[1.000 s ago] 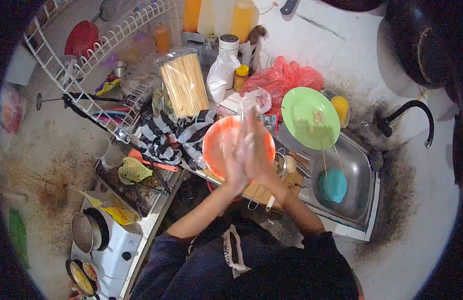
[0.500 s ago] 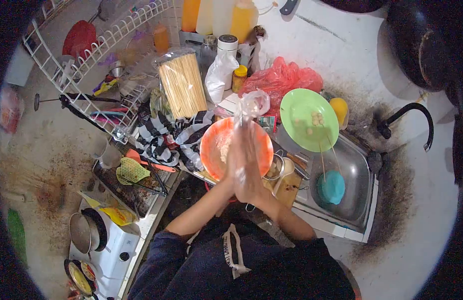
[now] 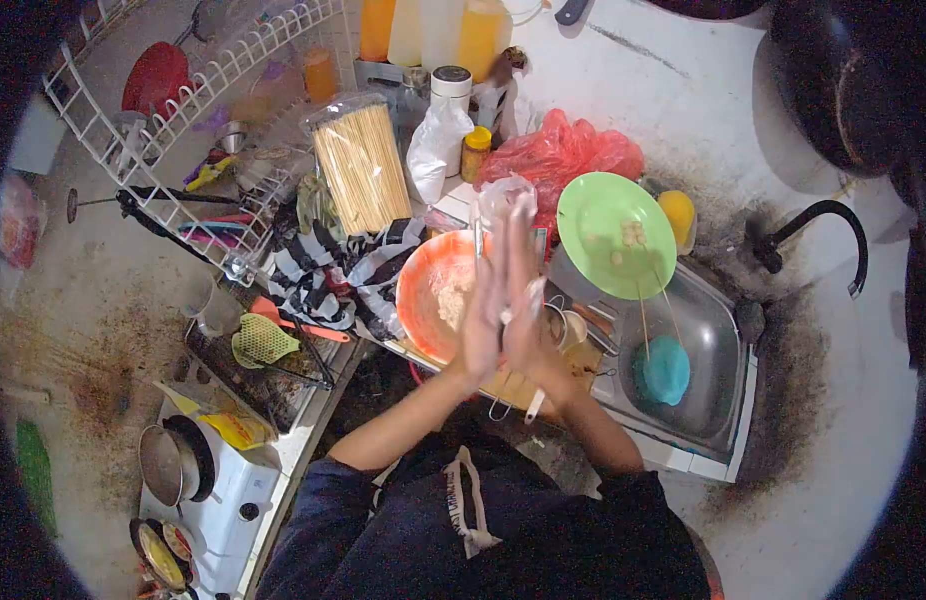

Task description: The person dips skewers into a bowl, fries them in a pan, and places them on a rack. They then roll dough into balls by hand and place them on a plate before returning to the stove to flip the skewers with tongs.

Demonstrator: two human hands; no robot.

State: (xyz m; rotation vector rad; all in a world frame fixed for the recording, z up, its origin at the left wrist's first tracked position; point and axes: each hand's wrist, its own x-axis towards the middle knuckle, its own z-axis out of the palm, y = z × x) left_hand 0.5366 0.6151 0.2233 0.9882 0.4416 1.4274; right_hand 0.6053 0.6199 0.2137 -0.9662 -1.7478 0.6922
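My left hand and my right hand are raised palm to palm, fingers stretched upward. A small pale dough ball shows between the palms, and whitish residue coats the fingers. Just behind my hands stands an orange-and-white bowl with a lump of pale dough in it; my hands cover its right part. To the right, a light green plate carries several small pale balls.
Two thin sticks run from the plate toward a teal bowl in the steel sink. Behind are a pack of skewers and a red plastic bag. A white stove sits lower left.
My palms have parted slightly at the middle and shifted a little to the right, revealing the small ball between them. More of the dough in the bowl is visible.
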